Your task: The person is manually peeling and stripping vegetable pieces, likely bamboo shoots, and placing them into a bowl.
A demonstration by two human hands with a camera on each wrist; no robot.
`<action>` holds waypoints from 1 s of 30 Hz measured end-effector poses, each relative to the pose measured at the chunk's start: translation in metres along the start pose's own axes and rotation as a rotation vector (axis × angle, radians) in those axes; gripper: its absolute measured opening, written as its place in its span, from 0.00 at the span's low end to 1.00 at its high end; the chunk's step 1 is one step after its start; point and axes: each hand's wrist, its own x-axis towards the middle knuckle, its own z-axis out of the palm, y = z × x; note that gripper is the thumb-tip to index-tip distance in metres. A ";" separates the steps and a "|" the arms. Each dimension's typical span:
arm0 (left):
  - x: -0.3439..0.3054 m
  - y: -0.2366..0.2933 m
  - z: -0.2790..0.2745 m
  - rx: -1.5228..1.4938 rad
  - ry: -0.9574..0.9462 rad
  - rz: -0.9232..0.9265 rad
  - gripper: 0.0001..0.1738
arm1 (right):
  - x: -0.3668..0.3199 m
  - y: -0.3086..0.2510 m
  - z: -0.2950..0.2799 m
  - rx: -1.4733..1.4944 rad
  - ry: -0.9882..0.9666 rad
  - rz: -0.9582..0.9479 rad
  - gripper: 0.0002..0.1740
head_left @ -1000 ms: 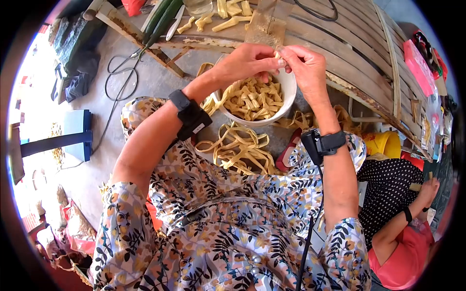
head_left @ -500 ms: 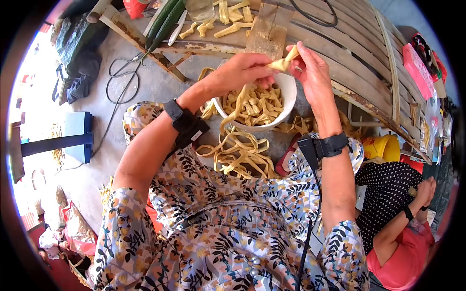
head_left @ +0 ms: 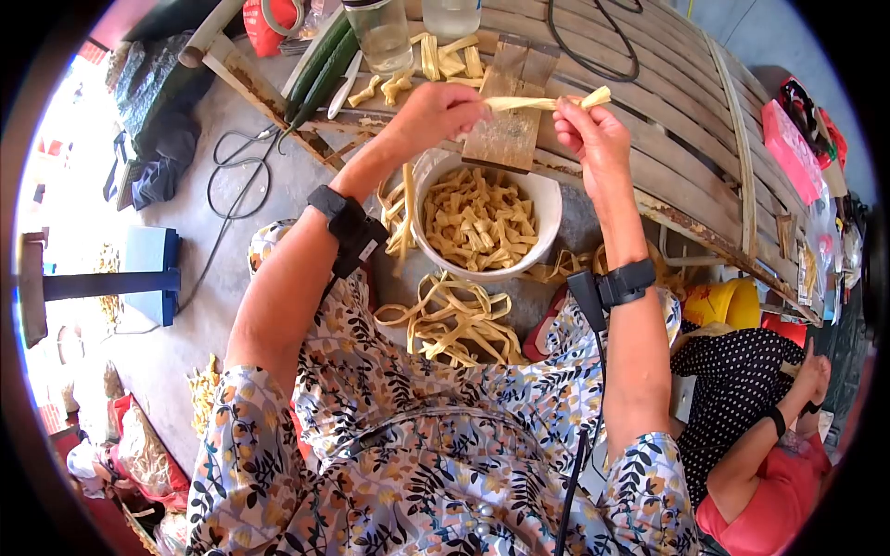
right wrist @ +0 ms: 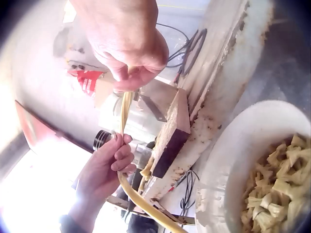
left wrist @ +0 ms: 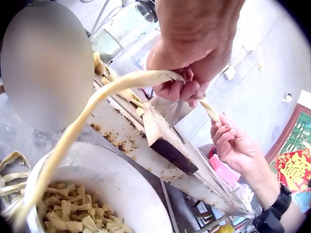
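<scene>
Beyond the white bucket [head_left: 553, 206], the left hand [head_left: 436, 119] and right hand [head_left: 595, 139] each pinch the yellow strip [head_left: 521, 103], which was folded nearer the bucket a moment ago and now runs straight between them, its slack seemingly taken up for this piece of work.

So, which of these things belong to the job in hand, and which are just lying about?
Part of the job, it seems:
- yellow strip, pinched by left hand and right hand
- white tub of short yellow pieces
- loose strips
- wooden board, perhaps

Probably just lying about:
- cucumbers
- yellow bucket
- pink box
</scene>
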 end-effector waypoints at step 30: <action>0.018 -0.023 -0.014 -0.184 0.234 -0.115 0.11 | 0.021 0.017 -0.015 0.077 0.231 0.035 0.12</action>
